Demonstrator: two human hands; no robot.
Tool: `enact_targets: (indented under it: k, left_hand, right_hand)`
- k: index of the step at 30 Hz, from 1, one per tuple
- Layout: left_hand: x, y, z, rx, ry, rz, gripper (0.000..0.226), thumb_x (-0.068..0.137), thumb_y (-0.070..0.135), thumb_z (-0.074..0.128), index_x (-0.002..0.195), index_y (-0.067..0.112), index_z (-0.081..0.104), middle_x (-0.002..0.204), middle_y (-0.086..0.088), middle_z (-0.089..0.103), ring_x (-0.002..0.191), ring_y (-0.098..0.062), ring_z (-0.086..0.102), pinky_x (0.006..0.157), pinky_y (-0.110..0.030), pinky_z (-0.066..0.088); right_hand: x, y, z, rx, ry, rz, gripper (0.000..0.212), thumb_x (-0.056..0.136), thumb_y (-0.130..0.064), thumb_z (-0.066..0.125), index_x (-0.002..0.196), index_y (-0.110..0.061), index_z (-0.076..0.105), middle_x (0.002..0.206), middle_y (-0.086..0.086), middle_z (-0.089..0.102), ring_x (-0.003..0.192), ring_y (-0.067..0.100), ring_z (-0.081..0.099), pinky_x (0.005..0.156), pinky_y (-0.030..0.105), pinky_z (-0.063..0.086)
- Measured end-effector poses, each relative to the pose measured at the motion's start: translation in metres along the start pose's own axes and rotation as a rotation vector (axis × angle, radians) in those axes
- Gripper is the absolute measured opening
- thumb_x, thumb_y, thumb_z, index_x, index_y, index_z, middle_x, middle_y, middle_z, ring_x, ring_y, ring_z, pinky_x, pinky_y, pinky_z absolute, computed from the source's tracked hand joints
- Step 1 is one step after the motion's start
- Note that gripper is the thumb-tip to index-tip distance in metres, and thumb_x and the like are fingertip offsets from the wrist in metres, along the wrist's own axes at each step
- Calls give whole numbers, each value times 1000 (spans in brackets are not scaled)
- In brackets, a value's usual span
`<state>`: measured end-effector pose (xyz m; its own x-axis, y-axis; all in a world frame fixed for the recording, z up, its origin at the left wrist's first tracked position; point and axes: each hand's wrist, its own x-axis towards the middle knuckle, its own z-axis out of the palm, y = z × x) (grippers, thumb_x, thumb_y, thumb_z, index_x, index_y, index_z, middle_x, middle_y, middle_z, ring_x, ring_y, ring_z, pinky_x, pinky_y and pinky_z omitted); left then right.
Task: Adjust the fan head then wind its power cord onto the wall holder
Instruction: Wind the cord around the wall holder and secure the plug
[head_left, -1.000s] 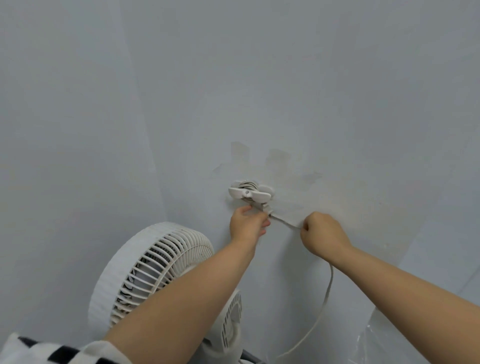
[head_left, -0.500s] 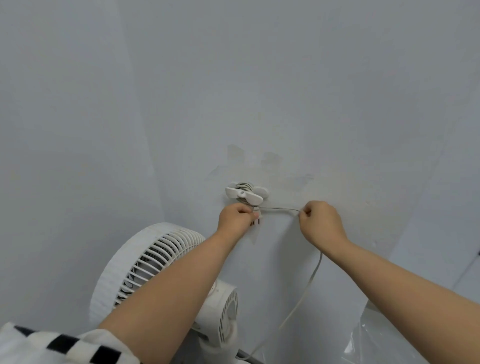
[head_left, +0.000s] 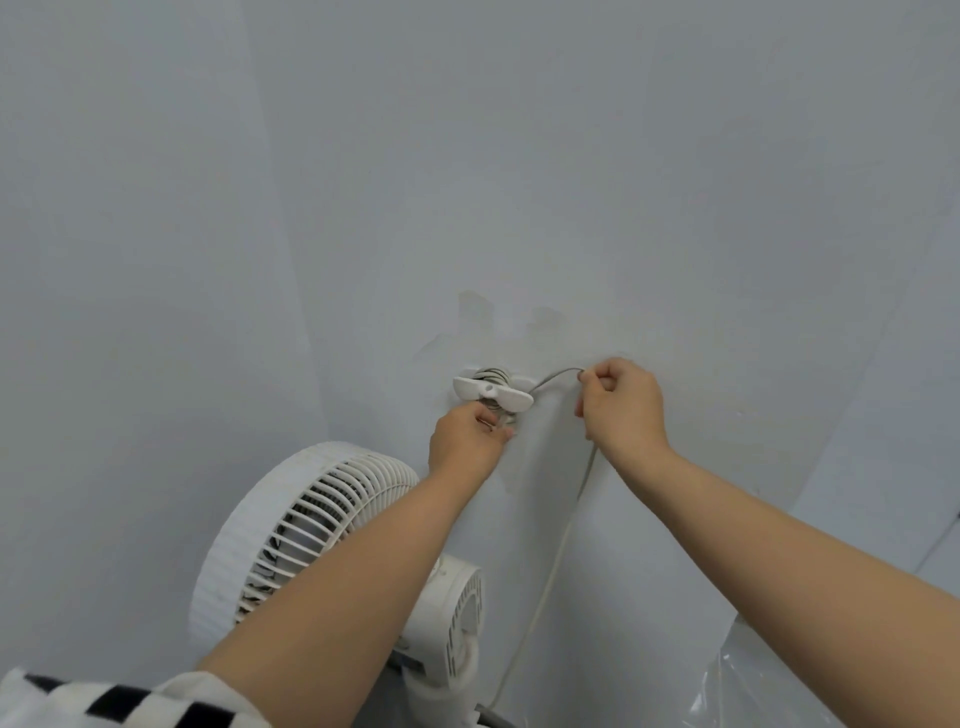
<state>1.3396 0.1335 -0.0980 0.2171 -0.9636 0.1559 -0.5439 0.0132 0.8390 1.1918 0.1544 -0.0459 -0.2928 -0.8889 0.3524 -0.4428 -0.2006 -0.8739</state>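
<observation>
A white wall holder (head_left: 492, 391) is fixed to the pale wall, with several turns of grey power cord wound behind its wings. My left hand (head_left: 467, 441) is just below the holder, fingers pinched on the plug end of the cord. My right hand (head_left: 623, 405) is to the right of the holder, closed on the cord (head_left: 556, 376), which arcs from the holder to my fist. From there the cord (head_left: 550, 571) hangs down toward the floor. The white fan (head_left: 311, 545) stands at lower left, its round head tilted up, partly hidden by my left forearm.
The wall corner runs down behind the fan on the left. Patched paint marks (head_left: 498, 317) sit above the holder. Clear plastic sheeting (head_left: 769, 686) lies at lower right. A striped sleeve (head_left: 104, 701) shows at bottom left.
My right hand has risen and moved right, lifting the cord into an arc level with the holder. My left hand stays pinched just under the holder.
</observation>
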Motion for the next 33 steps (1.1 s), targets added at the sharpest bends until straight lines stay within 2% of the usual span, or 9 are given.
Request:
enact_targets:
  k: [4,8,11,13,18,22,27,30,33]
  left_hand:
    - [-4,3,-5,39,181,166,21,75,28,72,86,22,55,91,6,56,86,-14,56,70,-25,39]
    - [2,6,-8,156,261,472,27,75,26,72,100,21,63,103,3,55,99,-15,49,74,-24,41]
    - [7,12,-4,299,291,659,26,73,29,71,94,15,69,97,-2,59,93,-24,53,70,-35,49]
    - [7,19,-3,352,304,647,25,74,32,70,91,12,69,95,-3,59,94,-24,53,66,-36,50]
    - [7,33,1,367,313,434,33,76,41,67,92,13,61,102,-1,52,101,-20,45,65,-34,46]
    - [9,35,4,318,306,351,43,72,46,70,96,14,55,104,-2,49,101,-23,46,74,-33,42]
    - [11,31,-2,314,242,370,63,71,48,72,119,15,49,117,-2,51,113,-23,43,85,-37,45]
    - [11,20,-7,265,199,437,55,69,36,76,116,15,56,115,0,51,111,-21,43,83,-30,44]
    - [13,8,-14,297,151,548,55,67,27,79,117,13,59,113,-2,54,106,-23,47,82,-32,45]
  right_hand:
    - [2,-4,-6,62,-35,84,22,93,-8,45,73,-7,55,55,4,56,27,3,41,33,13,33]
    - [3,-5,-8,76,-58,75,19,92,-6,46,78,-3,58,53,4,57,27,4,42,34,13,35]
    - [5,-5,-10,91,-67,84,19,90,-5,47,77,-2,60,53,4,58,29,7,45,36,15,37]
    - [6,-5,-11,98,-79,84,19,90,-5,49,76,-2,61,54,5,58,30,7,46,37,15,38]
    - [6,-3,-13,91,-108,62,20,92,-6,50,74,-2,60,53,4,58,30,7,46,37,15,38]
    - [5,-1,-14,77,-117,61,20,92,-6,51,74,-3,60,54,5,58,30,6,46,37,15,38]
    - [4,3,-17,51,-113,56,23,92,-7,52,70,-5,58,52,4,57,28,5,44,35,13,35]
    - [4,3,-17,50,-101,62,24,92,-6,51,70,-4,58,51,4,57,28,4,43,35,12,35]
    - [3,2,-17,62,-97,72,23,92,-6,51,70,-5,59,52,4,57,28,4,44,35,12,35]
